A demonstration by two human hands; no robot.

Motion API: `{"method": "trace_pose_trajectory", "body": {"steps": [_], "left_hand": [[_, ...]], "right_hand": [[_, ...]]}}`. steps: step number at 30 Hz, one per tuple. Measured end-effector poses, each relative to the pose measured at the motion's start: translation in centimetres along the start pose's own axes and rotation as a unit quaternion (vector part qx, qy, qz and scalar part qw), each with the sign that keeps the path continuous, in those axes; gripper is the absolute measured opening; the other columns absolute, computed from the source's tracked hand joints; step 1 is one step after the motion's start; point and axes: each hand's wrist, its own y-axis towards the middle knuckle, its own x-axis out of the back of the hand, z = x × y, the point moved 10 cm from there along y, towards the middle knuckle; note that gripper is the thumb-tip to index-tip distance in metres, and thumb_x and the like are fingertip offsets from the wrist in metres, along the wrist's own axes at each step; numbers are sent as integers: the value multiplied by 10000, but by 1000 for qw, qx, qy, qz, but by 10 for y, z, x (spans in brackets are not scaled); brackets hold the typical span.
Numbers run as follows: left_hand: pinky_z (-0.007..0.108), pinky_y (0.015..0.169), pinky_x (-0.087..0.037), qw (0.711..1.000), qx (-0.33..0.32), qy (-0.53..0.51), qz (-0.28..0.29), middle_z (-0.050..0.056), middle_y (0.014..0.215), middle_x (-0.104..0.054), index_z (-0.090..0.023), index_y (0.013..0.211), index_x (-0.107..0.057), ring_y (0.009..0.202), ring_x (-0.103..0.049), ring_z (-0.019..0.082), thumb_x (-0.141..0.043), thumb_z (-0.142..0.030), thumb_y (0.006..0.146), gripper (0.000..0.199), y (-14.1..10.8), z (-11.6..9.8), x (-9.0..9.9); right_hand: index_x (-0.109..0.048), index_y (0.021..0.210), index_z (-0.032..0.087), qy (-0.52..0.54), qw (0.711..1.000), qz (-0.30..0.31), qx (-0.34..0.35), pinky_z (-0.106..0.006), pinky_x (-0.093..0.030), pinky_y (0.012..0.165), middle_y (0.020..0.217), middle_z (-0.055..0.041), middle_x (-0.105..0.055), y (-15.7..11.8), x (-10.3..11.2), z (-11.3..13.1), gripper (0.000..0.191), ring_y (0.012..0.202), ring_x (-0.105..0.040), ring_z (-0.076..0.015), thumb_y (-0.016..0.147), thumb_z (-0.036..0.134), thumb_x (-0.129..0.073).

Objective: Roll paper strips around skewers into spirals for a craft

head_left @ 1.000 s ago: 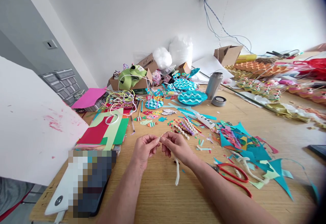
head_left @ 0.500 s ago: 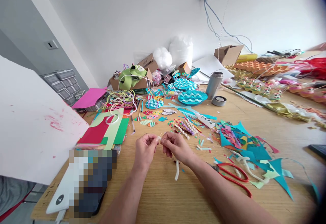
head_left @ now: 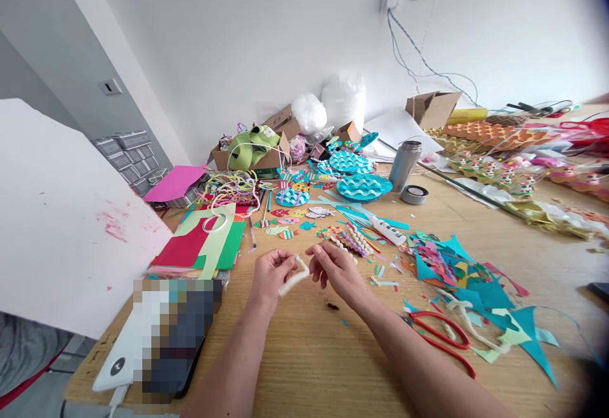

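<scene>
My left hand (head_left: 275,276) pinches a white, fuzzy pipe cleaner (head_left: 297,280) between thumb and fingers. The strip is bent sharply, with its corner pointing toward the right hand and one end hanging by the left palm. Close beside it, my right hand (head_left: 335,270) has loosely curled fingers spread apart, and nothing shows in them. Both hands are above the wooden table (head_left: 304,361). Behind the right hand lie several twisted fuzzy strands (head_left: 358,240) in white and purple.
Red-handled scissors (head_left: 442,335) and teal paper scraps (head_left: 485,294) lie to the right. A white glue tube (head_left: 387,230), paper fish (head_left: 288,221) and a steel flask (head_left: 406,165) are farther back. Coloured paper sheets (head_left: 183,240) and a phone (head_left: 183,342) lie left.
The fingertips of both hands were together, with the white strip hanging below my right hand. Now the right fingers have parted and drawn back, and the bent strip is in my left hand.
</scene>
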Motion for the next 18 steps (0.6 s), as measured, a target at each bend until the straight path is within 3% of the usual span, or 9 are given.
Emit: {"method": "trace_pose_trajectory", "body": {"steps": [3, 7, 13, 18], "left_hand": [[170, 364, -210, 998, 46, -44, 10, -12, 536, -590, -128, 660, -596, 361, -375, 32, -715, -311, 546, 246, 0, 5, 1], [172, 361, -218, 997, 55, -45, 26, -8, 534, -594, -126, 651, -607, 362, -385, 33, -727, -319, 541, 252, -1, 5, -3], [187, 378, -264, 998, 39, -21, 54, -2, 531, -594, -119, 658, -629, 368, -400, 43, -747, -352, 530, 291, 0, 8, -10], [195, 412, -317, 999, 30, 2, 44, 13, 551, -610, -120, 670, -638, 426, -479, 77, -754, -358, 521, 304, 1, 9, -7]], "right_hand": [[-567, 1028, 189, -127, 980, -60, 139, -253, -459, 531, 774, -40, -568, -4, 11, 27, 246, 648, -544, -141, 850, 332, -475], [-617, 1015, 236, -244, 927, -44, 280, -350, -450, 780, 935, -70, -544, -17, -1, 57, 213, 896, -521, -193, 829, 190, -524], [-645, 955, 248, -328, 883, -33, 334, -384, -422, 793, 955, -74, -529, -23, -9, 60, 203, 903, -507, -201, 827, 147, -525], [-653, 923, 258, -348, 870, -34, 348, -415, -398, 824, 931, -65, -536, -25, -9, 60, 197, 865, -518, -191, 846, 159, -501]]}}
